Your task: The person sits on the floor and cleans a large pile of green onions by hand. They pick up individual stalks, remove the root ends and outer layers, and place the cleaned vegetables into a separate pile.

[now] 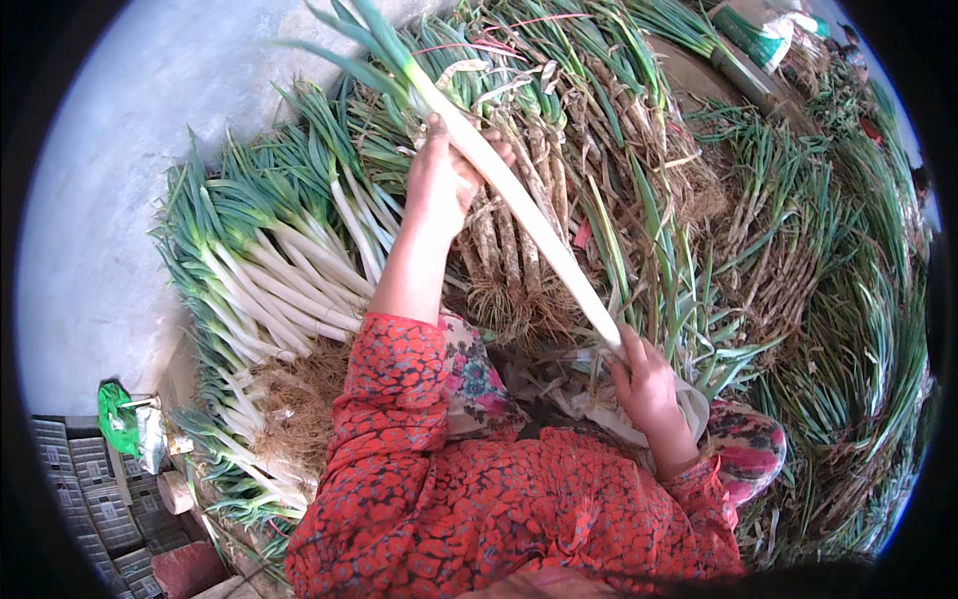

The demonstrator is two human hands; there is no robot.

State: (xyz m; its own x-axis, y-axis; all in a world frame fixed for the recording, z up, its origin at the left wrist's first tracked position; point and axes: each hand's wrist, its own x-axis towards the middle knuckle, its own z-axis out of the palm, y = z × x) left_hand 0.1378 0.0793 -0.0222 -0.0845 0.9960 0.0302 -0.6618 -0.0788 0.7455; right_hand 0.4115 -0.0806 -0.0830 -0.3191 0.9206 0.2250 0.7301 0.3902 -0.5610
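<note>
A long scallion (516, 193) with a clean white shank slants across the middle of the view, its green leaves at the upper left. My left hand (451, 168) grips it just below the leaves. At its lower end, my right hand (645, 378) has its fingers closed around the base; the root tip is hidden there. Behind the shank lies a bundle of unpeeled scallions (516, 247) with brown, dry skins and hanging roots. Left of my left arm, a pile of white-shanked scallions (288, 288) lies with its brown roots (299, 404) toward me.
More scallions with dirty stalks (782, 277) cover the floor at right. Beneath my right hand is a whitish container (692, 408). A pale wall (97, 247) bounds the left. Stacked grey blocks (101, 498), a green packet (117, 419) and a reddish brick (187, 569) sit lower left.
</note>
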